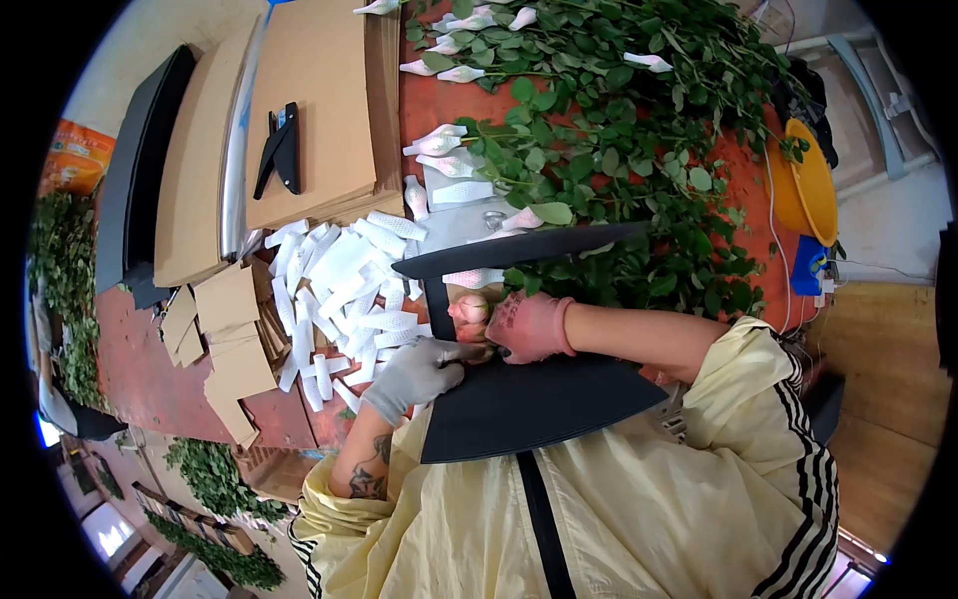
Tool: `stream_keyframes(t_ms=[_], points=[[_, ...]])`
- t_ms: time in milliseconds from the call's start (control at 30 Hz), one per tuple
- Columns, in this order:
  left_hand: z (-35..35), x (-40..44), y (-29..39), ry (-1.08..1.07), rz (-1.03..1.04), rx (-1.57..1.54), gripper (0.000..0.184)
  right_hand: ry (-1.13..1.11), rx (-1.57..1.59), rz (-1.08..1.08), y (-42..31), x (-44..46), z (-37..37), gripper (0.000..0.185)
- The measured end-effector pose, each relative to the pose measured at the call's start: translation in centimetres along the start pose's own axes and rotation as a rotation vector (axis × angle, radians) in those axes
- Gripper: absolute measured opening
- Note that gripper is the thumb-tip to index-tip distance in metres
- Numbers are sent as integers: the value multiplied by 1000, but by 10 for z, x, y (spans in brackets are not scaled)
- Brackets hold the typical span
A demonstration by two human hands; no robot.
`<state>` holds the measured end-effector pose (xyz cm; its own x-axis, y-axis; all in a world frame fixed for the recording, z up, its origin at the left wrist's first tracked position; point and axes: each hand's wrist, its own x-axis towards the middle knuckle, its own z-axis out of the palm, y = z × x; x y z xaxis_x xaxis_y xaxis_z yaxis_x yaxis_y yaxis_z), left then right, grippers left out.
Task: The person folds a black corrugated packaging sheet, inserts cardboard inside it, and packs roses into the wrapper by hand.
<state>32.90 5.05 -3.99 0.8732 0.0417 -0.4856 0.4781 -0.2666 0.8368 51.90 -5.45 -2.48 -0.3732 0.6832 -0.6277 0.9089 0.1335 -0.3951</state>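
Pink roses (468, 311) lie with their heads close together between my two hands, over a folded black sheet (539, 407). One flap of the sheet lies against my front; its far flap (519, 250) stands up beyond the roses. My left hand (417, 375), in a greyish-white glove, is closed at the near flap's upper left edge, its fingertips touching the lower rose head. In a pink glove, my right hand (531, 326) is curled closed at the right side of the roses; what lies inside its fingers is hidden. Stems are out of sight.
White foam net sleeves (344, 285) are heaped left of the roses. Leafy rose stems (619, 150) with sleeved heads cover the far right. Cardboard sheets (309, 100) carry a black stapler-like tool (279, 150). Cardboard scraps (235, 339) lie left; a yellow basin (803, 185) stands right.
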Motion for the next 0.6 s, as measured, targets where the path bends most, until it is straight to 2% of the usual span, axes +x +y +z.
stream_keyframes(t_ms=[67, 100, 167, 300, 400, 433, 567, 600], points=[[2, 2, -9, 3, 56, 6, 40, 223, -11, -65, -2, -6, 4, 29], [-3, 1, 0, -37, -19, 43, 40, 220, -14, -67, -3, -9, 7, 29], [-5, 1, 6, -73, -95, 73, 41, 473, -108, 60, -2, -11, 14, 28], [-7, 2, 5, -118, -113, 61, 42, 381, -155, 102, 3, -1, 25, 27], [-7, 3, 4, -126, -96, 46, 43, 480, -98, 60, 0, -4, 19, 25], [-7, 3, 3, -121, -78, 50, 43, 502, -44, 55, -4, -11, 7, 18], [-8, 2, 8, -105, -30, 77, 41, 536, 13, -6, -7, -14, 3, 24], [-8, 1, 10, -43, 42, 189, 41, 538, 13, -4, -3, -8, 13, 24]])
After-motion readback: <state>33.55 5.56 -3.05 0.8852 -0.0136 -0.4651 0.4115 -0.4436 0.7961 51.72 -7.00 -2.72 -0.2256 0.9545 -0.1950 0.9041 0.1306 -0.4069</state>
